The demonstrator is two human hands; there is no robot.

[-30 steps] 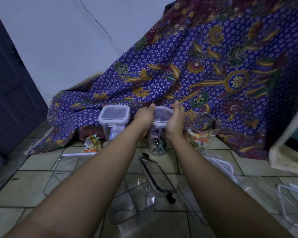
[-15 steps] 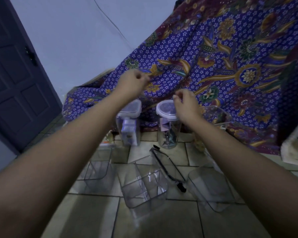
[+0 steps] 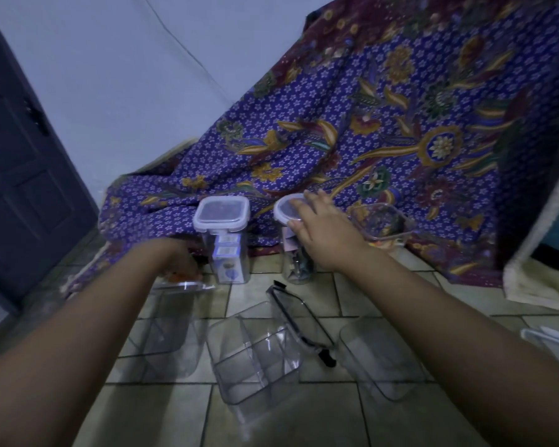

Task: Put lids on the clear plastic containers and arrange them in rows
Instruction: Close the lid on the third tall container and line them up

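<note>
Two tall clear containers stand at the foot of the patterned cloth: a square container (image 3: 228,259) with a white lid (image 3: 221,217) and a round container (image 3: 297,267) with a round lid (image 3: 284,209). My right hand (image 3: 323,230) lies flat on the round lid with its fingers spread. My left hand (image 3: 178,258), blurred, is low to the left of the square container, just above a flat clear lid (image 3: 184,287) and something orange. Whether it grips anything is unclear. An open clear container (image 3: 381,221) stands to the right of the round one.
Three lidless clear containers lie on the tiled floor near me: one at the left (image 3: 165,333), a divided one (image 3: 255,353) in the middle, one at the right (image 3: 381,359). A black-edged lid (image 3: 299,317) leans between them. Another lid (image 3: 552,340) lies far right. A dark door (image 3: 17,175) is left.
My left hand has dropped from in front of the cloth to floor level beside the square container. My right hand has settled flat onto the round lid. The view has shifted slightly.
</note>
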